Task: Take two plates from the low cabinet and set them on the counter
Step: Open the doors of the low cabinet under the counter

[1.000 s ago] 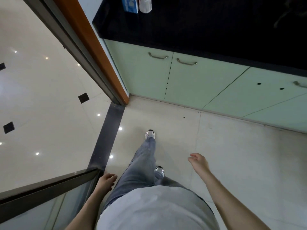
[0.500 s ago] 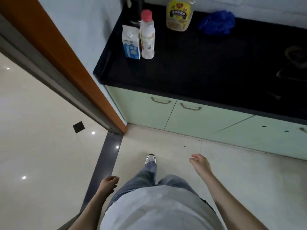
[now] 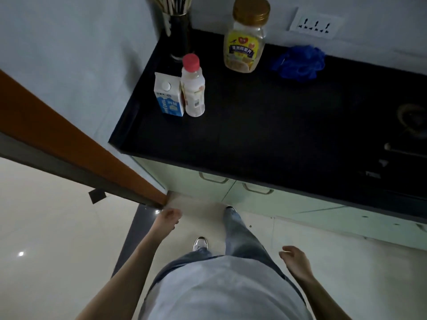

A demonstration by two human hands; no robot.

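Observation:
The low cabinet has pale green doors with metal handles, all closed, under a black counter. No plates are visible. My left hand hangs in front of me near the door frame, fingers loosely curled, holding nothing. My right hand hangs lower at my right side, fingers relaxed and apart, also holding nothing. Both hands are well short of the cabinet handles.
On the counter stand a milk carton, a pink-capped bottle, a yellow-labelled jar, a blue scrubber and a dark utensil holder. A stove is at right. An orange door frame runs on the left.
I have walked closer to the counter and my view has lifted, showing more of the countertop. My left hand swung forward; my right hand dropped back beside me.

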